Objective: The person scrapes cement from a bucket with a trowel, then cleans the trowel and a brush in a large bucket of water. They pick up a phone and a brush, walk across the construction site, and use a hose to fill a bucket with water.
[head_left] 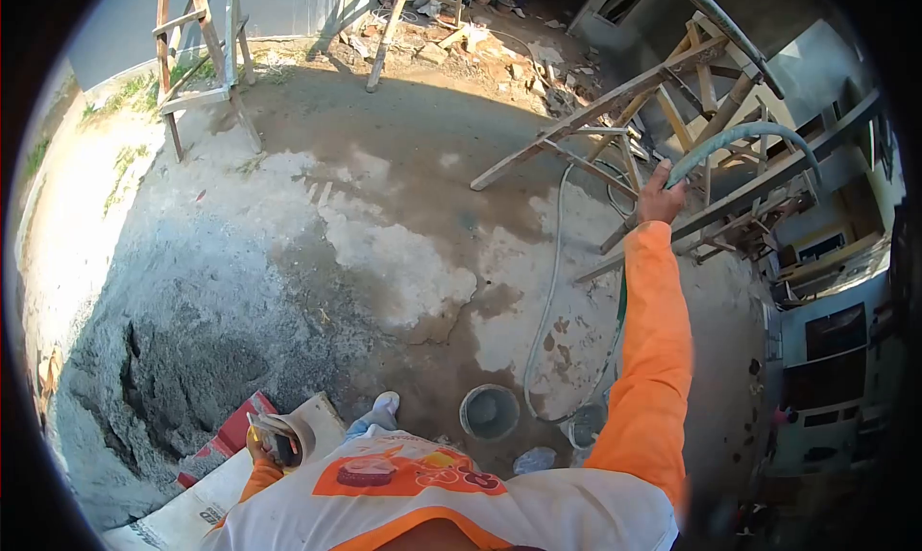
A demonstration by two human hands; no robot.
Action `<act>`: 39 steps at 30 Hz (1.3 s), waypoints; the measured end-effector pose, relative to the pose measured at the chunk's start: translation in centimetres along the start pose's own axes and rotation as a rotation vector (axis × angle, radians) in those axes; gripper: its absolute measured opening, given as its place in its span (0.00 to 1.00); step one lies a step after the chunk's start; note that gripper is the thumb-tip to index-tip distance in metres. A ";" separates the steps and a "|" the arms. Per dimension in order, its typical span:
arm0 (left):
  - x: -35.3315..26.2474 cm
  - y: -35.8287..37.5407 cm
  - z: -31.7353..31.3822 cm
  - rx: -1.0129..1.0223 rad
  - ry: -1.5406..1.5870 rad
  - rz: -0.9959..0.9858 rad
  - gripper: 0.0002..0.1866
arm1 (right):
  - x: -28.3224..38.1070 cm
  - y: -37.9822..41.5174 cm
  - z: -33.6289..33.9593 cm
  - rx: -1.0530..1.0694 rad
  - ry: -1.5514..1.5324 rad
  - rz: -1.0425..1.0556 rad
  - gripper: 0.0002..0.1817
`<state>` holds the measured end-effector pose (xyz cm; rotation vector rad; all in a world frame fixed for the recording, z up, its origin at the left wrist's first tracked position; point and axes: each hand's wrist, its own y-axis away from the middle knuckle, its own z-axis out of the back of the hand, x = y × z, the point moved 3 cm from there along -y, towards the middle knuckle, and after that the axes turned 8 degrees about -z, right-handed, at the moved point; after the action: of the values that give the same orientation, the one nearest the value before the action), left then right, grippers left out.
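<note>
My right hand point(660, 201) is stretched out far ahead at the right, its fingers wrapped round a green hose point(715, 146). Beyond the fist the hose arches up and over to the right. Low at the left, my left hand point(257, 445) is closed at the edge of a tan and dark object point(300, 438); I cannot tell what kind it is. Beneath that object lie a red-and-white sack point(230, 431) and a pale printed sack point(187, 513). A grey pile of sand or cement mix point(192, 369) spreads beside them.
A round bucket point(490, 413) stands by my feet, with a second bucket point(584, 424) near my right arm. The hose's pale length point(544, 330) loops across the ground. Wooden trestles point(615, 109) rise at the right, another wooden stand point(197, 61) at far left. Rubble point(509, 47) lies behind.
</note>
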<state>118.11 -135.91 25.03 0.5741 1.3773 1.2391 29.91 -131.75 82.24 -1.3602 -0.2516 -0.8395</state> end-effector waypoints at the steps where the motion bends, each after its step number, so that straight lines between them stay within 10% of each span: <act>1: 0.0 -0.1 0.1 -0.011 0.031 0.004 0.19 | 1.4 0.3 -2.7 0.084 0.002 0.037 0.23; 14: -2.7 0.6 -7.4 0.035 0.029 -0.056 0.15 | 6.3 2.5 -22.4 0.814 0.125 0.219 0.24; 22: -12.0 -1.5 -20.4 0.106 0.163 -0.118 0.25 | -5.3 -2.5 -26.1 0.953 0.244 0.054 0.27; 39: -45.4 -1.2 -65.1 0.168 -0.337 -0.291 0.16 | -20.9 -3.6 -62.3 1.072 0.189 -0.342 0.27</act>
<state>69.60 -198.56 29.65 0.6403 1.2323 0.7583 -5.72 -181.27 57.50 -0.2331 -0.6805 -0.8987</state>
